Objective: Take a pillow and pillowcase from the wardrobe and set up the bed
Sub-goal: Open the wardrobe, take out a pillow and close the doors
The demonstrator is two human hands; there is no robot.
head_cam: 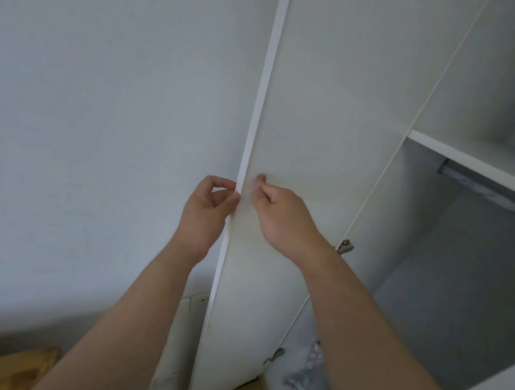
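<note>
A white wardrobe door (313,137) stands swung open in front of me, its thin edge facing me. My left hand (208,212) curls against the outer side of that edge, fingertips touching it. My right hand (282,216) presses on the inner face of the door close to the edge, fingers bent. Behind the door the wardrobe interior (463,280) is open, with a shelf (482,164) and a hanging rail (488,190) under it. A patterned grey fabric (307,378) lies low inside the wardrobe, partly hidden by my right forearm. No pillow is visible.
A plain white wall (99,114) fills the left side. Low on it, beside the door, sits a wall socket (190,305). Yellow-brown fabric (2,371) shows at the bottom left corner. Metal hinges (344,247) hold the door to the wardrobe frame.
</note>
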